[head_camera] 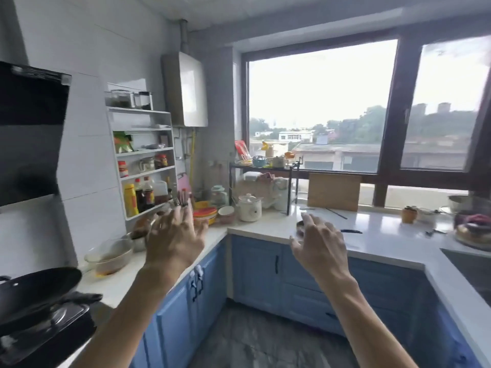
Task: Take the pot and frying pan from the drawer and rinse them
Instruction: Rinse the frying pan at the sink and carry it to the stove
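Note:
My left hand (174,239) and my right hand (320,247) are both raised in front of me over the corner of the white counter (377,229), fingers spread and holding nothing. Below the counter run blue cabinets with shut doors and drawers (303,290). The sink (475,269) shows only as a corner at the right edge. A black wok (34,290) sits on the stove at the lower left. No pot or frying pan from a drawer is in sight.
A glass bowl (110,256), a white crock (249,207) and colourful dishes (206,213) crowd the left counter. A spice rack (144,160) hangs on the wall. A wooden cutting board (333,191) leans by the window. Dishes (473,229) sit at the far right.

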### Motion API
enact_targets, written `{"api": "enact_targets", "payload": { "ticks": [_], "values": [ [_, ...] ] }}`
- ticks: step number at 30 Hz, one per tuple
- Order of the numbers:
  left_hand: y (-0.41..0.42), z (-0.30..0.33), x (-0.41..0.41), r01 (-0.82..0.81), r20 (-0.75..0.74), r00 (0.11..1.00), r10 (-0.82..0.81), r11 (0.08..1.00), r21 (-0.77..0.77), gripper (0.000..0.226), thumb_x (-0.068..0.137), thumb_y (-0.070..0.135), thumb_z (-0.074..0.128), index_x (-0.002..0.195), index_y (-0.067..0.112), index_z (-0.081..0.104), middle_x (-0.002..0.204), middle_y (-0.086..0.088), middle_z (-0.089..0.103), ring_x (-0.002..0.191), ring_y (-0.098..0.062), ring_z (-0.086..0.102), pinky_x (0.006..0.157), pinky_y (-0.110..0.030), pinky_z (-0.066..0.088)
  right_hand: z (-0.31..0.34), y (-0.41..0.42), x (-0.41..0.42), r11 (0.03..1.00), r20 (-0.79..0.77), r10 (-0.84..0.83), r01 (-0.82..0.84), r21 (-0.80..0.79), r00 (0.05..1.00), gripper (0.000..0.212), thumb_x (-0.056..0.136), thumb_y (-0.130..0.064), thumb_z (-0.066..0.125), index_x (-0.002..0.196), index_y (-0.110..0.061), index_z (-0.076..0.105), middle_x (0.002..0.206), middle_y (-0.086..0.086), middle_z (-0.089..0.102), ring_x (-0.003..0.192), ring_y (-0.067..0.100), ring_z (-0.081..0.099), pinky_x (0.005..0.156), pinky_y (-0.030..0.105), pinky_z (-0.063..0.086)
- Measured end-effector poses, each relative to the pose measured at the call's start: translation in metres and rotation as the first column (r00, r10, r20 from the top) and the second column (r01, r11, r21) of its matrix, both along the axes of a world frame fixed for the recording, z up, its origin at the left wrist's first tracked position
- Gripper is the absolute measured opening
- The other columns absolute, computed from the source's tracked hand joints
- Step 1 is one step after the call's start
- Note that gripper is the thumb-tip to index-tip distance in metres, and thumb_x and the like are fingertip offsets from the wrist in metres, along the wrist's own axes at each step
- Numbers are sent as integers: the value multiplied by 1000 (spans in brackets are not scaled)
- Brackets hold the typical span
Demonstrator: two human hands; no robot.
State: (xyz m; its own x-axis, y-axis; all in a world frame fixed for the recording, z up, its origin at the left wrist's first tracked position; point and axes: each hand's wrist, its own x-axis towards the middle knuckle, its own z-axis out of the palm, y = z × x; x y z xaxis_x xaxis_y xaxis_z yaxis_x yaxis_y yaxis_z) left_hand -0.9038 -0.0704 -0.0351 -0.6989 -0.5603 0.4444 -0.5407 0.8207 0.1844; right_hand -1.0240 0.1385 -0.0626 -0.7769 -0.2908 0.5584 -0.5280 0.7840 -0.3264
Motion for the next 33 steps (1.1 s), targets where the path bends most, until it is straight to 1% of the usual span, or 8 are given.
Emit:
{"api": "enact_targets", "payload": {
  "ticks": [3,6,14,20,22,27,30,33],
  "values": [
    [13,-7,-83,58,2,998,-58,998,26,66,96,53,26,148,13,25,156,-9,25,142,-26,24,114,-40,20,-6,13,-62,994,2,-106,106,5,994,55,86,-28,60,135,-9,45,127,11,58,117,29,52,104,40,35],
    [20,-19,-165,149,1,989,-149,988,28,67,95,54,25,146,10,28,154,-12,28,142,-27,25,115,-42,20,-13,13,-124,988,-5,-154,154,-7,988,50,89,-30,57,133,-10,47,127,10,59,119,28,52,104,39,35],
    [-20,-47,-365,278,23,960,-281,957,76,69,96,55,21,150,12,16,159,-12,15,145,-27,15,118,-42,13,-34,-22,-297,964,18,-266,266,25,964,58,86,-32,59,138,-11,43,139,12,50,128,29,45,110,42,31],
    [-68,-45,-511,342,1,939,-343,935,98,66,97,52,22,149,12,20,157,-17,20,145,-28,17,118,-42,14,-30,-35,-423,948,85,-319,319,18,944,54,86,-30,62,134,-11,48,132,11,57,122,30,51,103,41,37],
    [-76,-53,-560,369,32,926,-377,919,135,65,97,51,22,150,13,18,157,-15,19,146,-27,16,117,-41,13,-35,-36,-465,937,120,-350,348,37,929,54,86,-29,64,134,-12,48,131,10,57,120,30,52,101,41,38],
    [-83,-95,-668,415,95,893,-441,886,207,66,97,55,18,150,17,18,157,-8,22,146,-23,17,118,-40,10,-63,-30,-567,925,257,-377,376,56,890,51,88,-29,59,136,-16,45,131,10,57,117,30,53,92,39,45],
    [-83,-123,-734,391,125,896,-426,891,231,64,96,55,20,149,17,22,155,-8,27,143,-24,22,116,-41,13,-88,-21,-631,919,334,-390,388,75,858,48,90,-30,55,135,-18,46,130,8,58,113,30,55,84,36,45],
    [-77,-153,-804,367,154,901,-406,902,230,62,97,52,23,147,17,26,152,-9,33,141,-25,27,115,-41,17,-119,-10,-701,918,377,-389,390,77,841,47,90,-30,55,135,-18,47,131,7,56,114,29,55,83,35,44]
  ]
}}
